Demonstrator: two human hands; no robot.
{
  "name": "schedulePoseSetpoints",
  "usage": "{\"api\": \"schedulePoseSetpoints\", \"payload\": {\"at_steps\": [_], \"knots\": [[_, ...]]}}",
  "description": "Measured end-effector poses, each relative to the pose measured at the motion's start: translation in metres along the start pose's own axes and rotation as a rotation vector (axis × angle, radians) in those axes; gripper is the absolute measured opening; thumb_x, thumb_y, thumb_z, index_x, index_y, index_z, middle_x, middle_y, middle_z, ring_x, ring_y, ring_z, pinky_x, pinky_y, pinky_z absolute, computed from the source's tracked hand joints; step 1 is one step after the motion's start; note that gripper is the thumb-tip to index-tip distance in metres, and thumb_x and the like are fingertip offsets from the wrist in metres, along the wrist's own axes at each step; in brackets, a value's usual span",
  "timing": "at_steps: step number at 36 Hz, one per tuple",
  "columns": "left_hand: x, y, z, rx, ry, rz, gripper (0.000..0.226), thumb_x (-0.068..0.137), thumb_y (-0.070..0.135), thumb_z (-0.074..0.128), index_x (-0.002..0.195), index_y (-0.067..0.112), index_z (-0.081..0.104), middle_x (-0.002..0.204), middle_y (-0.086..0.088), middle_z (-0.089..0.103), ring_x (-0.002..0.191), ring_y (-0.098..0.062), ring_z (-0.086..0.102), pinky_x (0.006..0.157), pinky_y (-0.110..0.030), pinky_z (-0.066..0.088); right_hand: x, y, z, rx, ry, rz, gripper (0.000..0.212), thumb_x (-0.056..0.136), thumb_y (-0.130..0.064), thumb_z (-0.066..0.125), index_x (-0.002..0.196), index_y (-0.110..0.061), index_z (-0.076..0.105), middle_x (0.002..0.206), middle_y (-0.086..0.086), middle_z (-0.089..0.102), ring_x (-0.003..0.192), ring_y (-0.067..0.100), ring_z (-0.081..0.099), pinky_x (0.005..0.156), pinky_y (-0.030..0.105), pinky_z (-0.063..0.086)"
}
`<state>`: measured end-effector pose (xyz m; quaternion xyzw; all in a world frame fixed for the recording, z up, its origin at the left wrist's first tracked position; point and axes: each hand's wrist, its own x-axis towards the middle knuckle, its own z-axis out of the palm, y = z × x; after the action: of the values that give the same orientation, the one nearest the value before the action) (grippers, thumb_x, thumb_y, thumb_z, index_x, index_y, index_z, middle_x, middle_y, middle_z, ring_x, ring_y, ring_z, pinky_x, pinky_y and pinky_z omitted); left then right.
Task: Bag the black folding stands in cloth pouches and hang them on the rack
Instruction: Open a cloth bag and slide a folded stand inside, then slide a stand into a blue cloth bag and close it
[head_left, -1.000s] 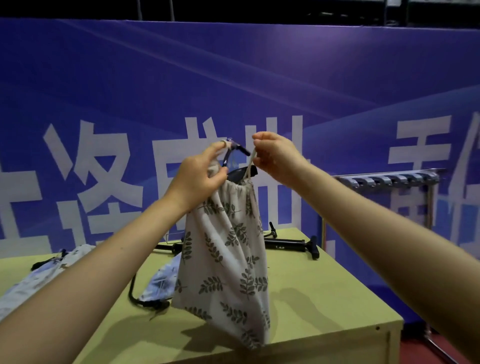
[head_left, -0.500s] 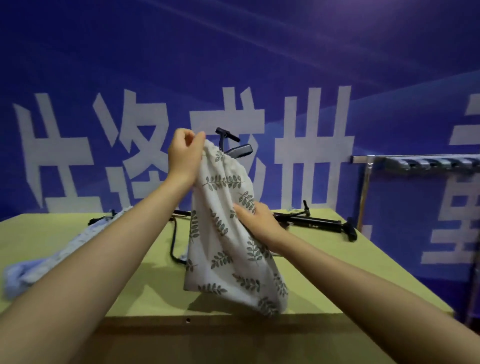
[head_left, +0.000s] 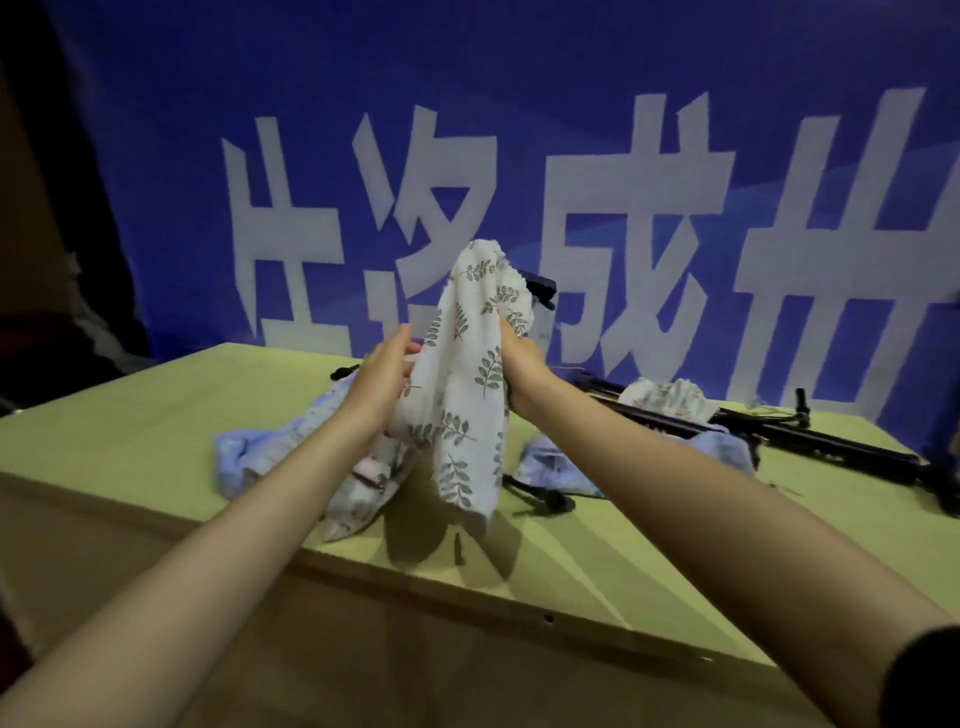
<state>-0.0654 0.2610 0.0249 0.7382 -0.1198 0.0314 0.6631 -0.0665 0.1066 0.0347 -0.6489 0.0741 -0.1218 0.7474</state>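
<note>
Holding up one leaf-print pouch (head_left: 470, 384) above the green table (head_left: 156, 415), between two bare hands. Gripping the pouch's right edge with the right hand (head_left: 522, 371), fingers curled round the cloth. Pressing against the pouch's left side with the left hand (head_left: 382, 382), fingers fairly straight; hard to tell whether any cloth is pinched behind them. Poking out of the pouch's top on the right: one black stand (head_left: 540, 291), only its tip showing, the rest buried in the cloth.

Lying on the table, counting what shows: two pale blue pouches, one (head_left: 270, 452) to the left behind the left forearm, another (head_left: 556, 467) to the right of the held pouch, both partly covered by the arms. Showing under the left wrist, one more light patterned pouch (head_left: 358, 493), its print too blurred to read. Resting further right, a second leaf-print pouch (head_left: 670, 400), crumpled on top of the long black stands (head_left: 810, 447); at least two rods there, running off toward the right edge, exact count unclear where they overlap. Trailing beside the right blue pouch, a black cord (head_left: 540, 496).

Filling the back, a blue banner (head_left: 571, 78) with large white characters, cut off at the right.
</note>
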Motion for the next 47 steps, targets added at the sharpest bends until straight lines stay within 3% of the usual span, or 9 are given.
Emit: {"api": "schedulePoseSetpoints", "payload": {"at_steps": [2,6,10,13,18,26,35,41,47], "knots": [[0.005,-0.005,-0.010,0.067,-0.025,-0.003,0.050,0.099,0.055,0.030,0.122,0.020,0.058,0.119,-0.003,0.061,0.108,-0.021,0.058,0.100,-0.042,0.044,0.022,0.013,0.026,0.073,-0.022,0.020,0.047,0.092,-0.045,0.059,0.123,-0.010,0.061,0.114,0.009,0.070,0.099,0.026,0.068,0.086,0.041,0.057],[0.023,-0.007,-0.036,0.147,0.014,0.048,0.026,0.100,0.046,0.039,0.097,0.029,0.057,0.096,0.012,0.059,0.083,-0.003,0.056,0.071,-0.024,0.042,0.062,0.034,0.079,0.229,-0.011,0.094,0.036,0.093,-0.018,0.047,0.122,-0.002,0.061,0.114,0.018,0.068,0.095,0.031,0.068,0.085,0.044,0.056],[0.048,-0.022,-0.064,0.193,0.093,-0.010,0.032,0.099,0.039,0.044,0.117,0.018,0.061,0.118,0.000,0.061,0.105,-0.020,0.058,0.082,-0.031,0.044,0.088,0.071,0.114,0.091,-0.028,0.121,0.054,0.078,-0.031,0.054,0.125,-0.005,0.056,0.113,0.014,0.069,0.100,0.033,0.066,0.091,0.049,0.054],[0.058,-0.048,-0.067,0.289,0.034,-0.088,0.028,0.101,0.035,0.040,0.101,0.020,0.064,0.095,0.001,0.064,0.091,-0.021,0.060,0.084,-0.034,0.046,0.091,0.111,0.122,-0.208,-0.006,0.012,0.056,0.085,-0.037,0.050,0.133,-0.008,0.051,0.124,0.013,0.062,0.111,0.031,0.059,0.100,0.045,0.048],[0.069,-0.083,-0.068,0.518,0.088,-0.128,0.042,0.105,0.025,0.032,0.139,0.004,0.047,0.143,-0.017,0.047,0.131,-0.031,0.044,0.101,-0.033,0.037,0.082,0.131,0.115,-0.586,-0.091,-0.337,0.025,0.094,-0.024,0.049,0.111,-0.012,0.062,0.117,0.014,0.060,0.110,0.029,0.053,0.094,0.037,0.043],[0.046,-0.078,-0.037,1.405,0.175,0.223,0.048,0.095,0.024,0.042,0.141,0.011,0.037,0.141,-0.016,0.039,0.125,-0.034,0.038,0.097,-0.045,0.036,0.042,0.114,0.049,-0.482,-0.094,-0.261,0.037,0.100,-0.015,0.045,0.135,-0.009,0.053,0.133,0.006,0.058,0.110,0.018,0.057,0.094,0.033,0.048],[-0.006,-0.060,0.064,0.985,-0.061,0.450,0.039,0.098,0.025,0.040,0.136,0.019,0.048,0.137,-0.007,0.047,0.119,-0.025,0.048,0.089,-0.039,0.045,-0.015,0.075,-0.065,-0.191,0.151,-0.164,0.026,0.099,-0.006,0.038,0.104,-0.009,0.063,0.073,0.004,0.059,0.069,0.014,0.057,0.065,0.025,0.048],[-0.028,-0.074,0.125,0.892,-0.183,0.483,0.034,0.096,0.023,0.047,0.128,0.019,0.057,0.128,-0.007,0.054,0.117,-0.027,0.051,0.092,-0.040,0.045,-0.066,0.055,-0.158,-0.314,0.266,-0.290,0.027,0.096,-0.002,0.039,0.101,-0.006,0.065,0.070,0.006,0.060,0.066,0.014,0.057,0.060,0.022,0.047],[-0.042,-0.067,0.193,0.763,-0.241,0.496,0.032,0.094,0.021,0.051,0.123,0.018,0.063,0.129,-0.009,0.055,0.121,-0.029,0.047,0.096,-0.036,0.039,-0.081,0.069,-0.261,-0.616,0.653,-0.269,0.018,0.093,-0.021,0.056,0.104,-0.012,0.067,0.096,0.002,0.068,0.090,0.017,0.062,0.076,0.029,0.046]]}}
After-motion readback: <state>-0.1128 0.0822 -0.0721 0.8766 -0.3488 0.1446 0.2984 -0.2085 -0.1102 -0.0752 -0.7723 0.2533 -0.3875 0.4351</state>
